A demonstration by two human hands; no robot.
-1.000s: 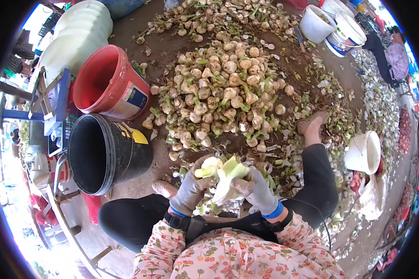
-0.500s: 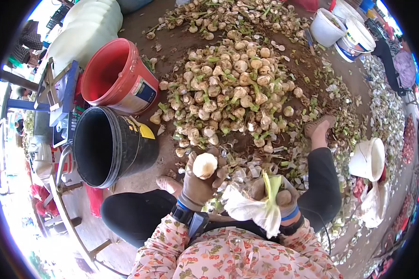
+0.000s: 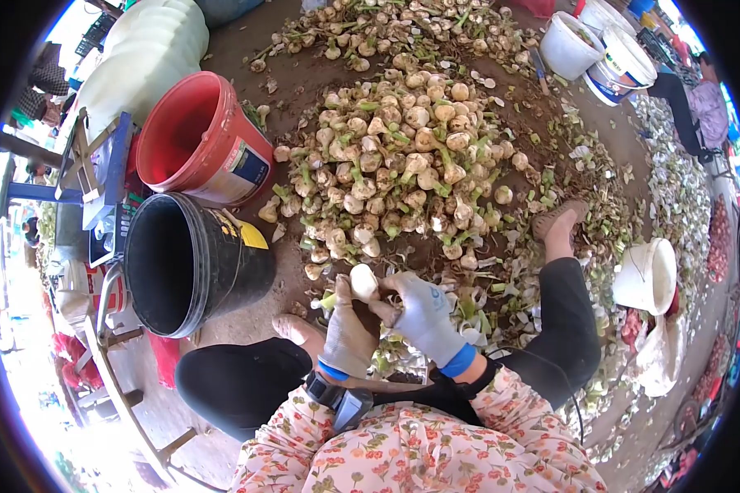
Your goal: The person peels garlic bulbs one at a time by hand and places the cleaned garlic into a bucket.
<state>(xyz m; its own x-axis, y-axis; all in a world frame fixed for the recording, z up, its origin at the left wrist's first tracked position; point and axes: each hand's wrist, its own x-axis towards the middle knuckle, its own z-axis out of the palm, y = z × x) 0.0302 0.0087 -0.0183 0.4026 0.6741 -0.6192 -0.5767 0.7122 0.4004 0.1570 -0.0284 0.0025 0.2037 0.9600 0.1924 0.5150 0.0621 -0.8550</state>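
Note:
My left hand (image 3: 349,333), in a pale work glove, is closed around a garlic bulb (image 3: 363,282), whose smooth white face shows above the fingers. From the right, my gloved right hand (image 3: 426,316) meets it, with curled thumb and fingers gripping the bulb's side. The exact contact is partly hidden by the fingers. A bit of green stem shows beside the left fingertips. Just beyond both hands lies a large heap of unpeeled garlic bulbs (image 3: 411,156) with cut green stems. Shed skins (image 3: 469,316) cover the ground around and below the right hand.
A black bucket (image 3: 259,267) and a red bucket (image 3: 247,164) stand tilted toward me on the left, near a metal frame (image 3: 111,353). On the right is a white bucket (image 3: 645,275). More white buckets (image 3: 571,49) stand at the far right, near a knife (image 3: 540,70).
My right hand has let go of the white skin with the green stem and moved left to the bulb. The left hand still holds a bulb, now turned and tilted.

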